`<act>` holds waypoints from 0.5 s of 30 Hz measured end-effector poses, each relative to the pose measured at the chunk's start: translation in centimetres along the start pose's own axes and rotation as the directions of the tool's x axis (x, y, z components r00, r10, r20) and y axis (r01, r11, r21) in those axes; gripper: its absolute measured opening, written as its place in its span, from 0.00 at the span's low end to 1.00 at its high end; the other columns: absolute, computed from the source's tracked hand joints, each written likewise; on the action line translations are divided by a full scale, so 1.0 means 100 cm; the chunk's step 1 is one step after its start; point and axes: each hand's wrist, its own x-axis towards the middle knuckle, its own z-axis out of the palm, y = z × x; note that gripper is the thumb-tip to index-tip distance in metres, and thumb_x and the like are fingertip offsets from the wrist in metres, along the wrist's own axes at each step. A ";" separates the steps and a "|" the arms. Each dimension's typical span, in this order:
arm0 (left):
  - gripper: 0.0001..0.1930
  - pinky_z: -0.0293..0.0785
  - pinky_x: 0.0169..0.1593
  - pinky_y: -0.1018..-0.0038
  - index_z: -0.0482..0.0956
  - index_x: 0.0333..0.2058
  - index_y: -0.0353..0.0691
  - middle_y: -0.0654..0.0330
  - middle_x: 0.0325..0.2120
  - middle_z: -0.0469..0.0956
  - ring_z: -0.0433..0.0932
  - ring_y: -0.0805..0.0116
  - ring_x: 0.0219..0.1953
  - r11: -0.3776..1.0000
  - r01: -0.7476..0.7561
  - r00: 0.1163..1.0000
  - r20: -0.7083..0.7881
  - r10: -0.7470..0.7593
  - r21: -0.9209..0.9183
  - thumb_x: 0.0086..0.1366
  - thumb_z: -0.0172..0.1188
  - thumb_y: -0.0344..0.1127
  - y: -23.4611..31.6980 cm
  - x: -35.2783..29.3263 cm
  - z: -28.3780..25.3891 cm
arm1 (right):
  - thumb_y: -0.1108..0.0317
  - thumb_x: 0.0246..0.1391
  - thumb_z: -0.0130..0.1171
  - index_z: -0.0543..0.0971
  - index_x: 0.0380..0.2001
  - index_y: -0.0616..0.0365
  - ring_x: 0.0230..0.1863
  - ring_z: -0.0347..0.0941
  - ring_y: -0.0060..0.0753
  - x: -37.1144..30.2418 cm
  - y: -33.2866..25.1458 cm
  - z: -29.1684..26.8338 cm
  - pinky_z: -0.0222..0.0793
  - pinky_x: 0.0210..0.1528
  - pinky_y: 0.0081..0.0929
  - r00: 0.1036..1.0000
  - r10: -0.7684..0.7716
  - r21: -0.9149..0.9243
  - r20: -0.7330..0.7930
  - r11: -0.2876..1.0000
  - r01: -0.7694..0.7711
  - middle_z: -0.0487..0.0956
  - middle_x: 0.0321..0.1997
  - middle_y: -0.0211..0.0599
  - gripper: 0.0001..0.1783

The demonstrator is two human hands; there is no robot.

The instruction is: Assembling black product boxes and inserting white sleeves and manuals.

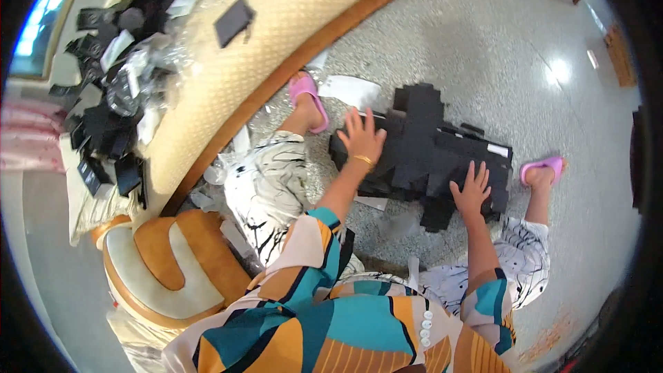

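A stack of black, flat, cross-shaped pieces [418, 135], which look like unfolded card boxes, lies on the floor between my feet. My left hand [363, 139] is at the stack's left end, fingers spread and nothing held. Over its near right part, my right hand [472, 193] is also open with fingers apart. Both palms face down; whether they press on the pieces or hover just above, I cannot tell. White strips [497, 150] show among the black layers at the right.
To the left is a bed with a cream quilted cover [276, 21] and wooden edge. Black boxes and clear plastic wrap [128, 83] are heaped there, with one black box [234, 22] apart. White paper [351, 90] lies beyond the stack. A brown-and-cream cushioned seat [176, 262] is beside me.
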 end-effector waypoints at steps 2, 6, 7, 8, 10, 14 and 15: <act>0.37 0.48 0.55 0.45 0.50 0.57 0.40 0.42 0.56 0.51 0.50 0.47 0.59 0.953 -0.022 0.987 0.146 0.069 -0.303 0.52 0.54 0.46 0.041 -0.016 -0.030 | 0.53 0.45 0.55 0.52 0.59 0.54 0.64 0.38 0.52 -0.004 -0.002 -0.012 0.40 0.58 0.53 0.990 -0.067 0.226 -0.123 0.970 0.094 0.44 0.64 0.47 0.40; 0.42 0.66 0.47 0.72 0.41 0.59 0.36 0.53 0.44 0.68 0.70 0.64 0.44 0.061 0.556 0.814 0.558 0.162 -0.829 0.53 0.58 0.42 0.087 -0.078 -0.038 | 0.58 0.54 0.44 0.55 0.58 0.57 0.63 0.46 0.44 -0.026 -0.085 -0.049 0.46 0.59 0.34 0.989 -0.092 0.924 -0.116 0.355 0.142 0.49 0.63 0.44 0.30; 0.37 0.69 0.43 0.70 0.49 0.58 0.40 0.55 0.40 0.70 0.70 0.65 0.43 -0.207 0.761 0.649 0.717 0.255 -0.615 0.54 0.58 0.43 0.099 -0.095 -0.043 | 0.58 0.55 0.42 0.55 0.58 0.57 0.62 0.48 0.42 -0.034 -0.102 -0.059 0.49 0.58 0.33 0.996 -0.086 0.990 0.023 -0.139 -0.035 0.49 0.63 0.43 0.29; 0.35 0.68 0.46 0.66 0.50 0.58 0.41 0.63 0.48 0.67 0.69 0.64 0.46 -0.460 0.728 0.685 0.531 0.499 -0.508 0.55 0.57 0.44 0.090 -0.101 -0.009 | 0.58 0.56 0.40 0.56 0.57 0.58 0.60 0.52 0.38 -0.048 -0.132 -0.073 0.53 0.55 0.30 0.980 -0.194 0.936 0.033 -0.338 -0.098 0.52 0.62 0.40 0.27; 0.20 0.71 0.40 0.69 0.65 0.45 0.44 0.60 0.34 0.72 0.72 0.65 0.38 -0.536 0.711 0.687 0.614 0.389 -0.455 0.58 0.52 0.47 0.074 -0.118 -0.041 | 0.58 0.56 0.39 0.56 0.57 0.59 0.59 0.54 0.37 -0.059 -0.151 -0.075 0.55 0.54 0.29 0.969 -0.232 0.932 0.083 -0.326 -0.158 0.54 0.61 0.39 0.27; 0.21 0.70 0.41 0.69 0.64 0.46 0.44 0.60 0.36 0.70 0.71 0.65 0.40 -0.586 0.549 0.821 0.514 0.248 -0.595 0.59 0.51 0.48 0.040 -0.140 -0.086 | 0.62 0.56 0.42 0.57 0.55 0.60 0.54 0.59 0.32 -0.077 -0.155 -0.073 0.56 0.52 0.26 0.976 -0.217 0.996 -0.007 -0.088 -0.012 0.58 0.58 0.39 0.25; 0.21 0.69 0.41 0.69 0.64 0.47 0.44 0.60 0.36 0.70 0.71 0.65 0.40 -0.595 0.506 0.847 0.488 0.209 -0.624 0.59 0.50 0.48 0.031 -0.150 -0.096 | 0.64 0.55 0.43 0.57 0.55 0.60 0.54 0.59 0.31 -0.083 -0.155 -0.071 0.56 0.52 0.25 0.960 -0.259 0.988 -0.104 0.085 0.130 0.58 0.58 0.39 0.24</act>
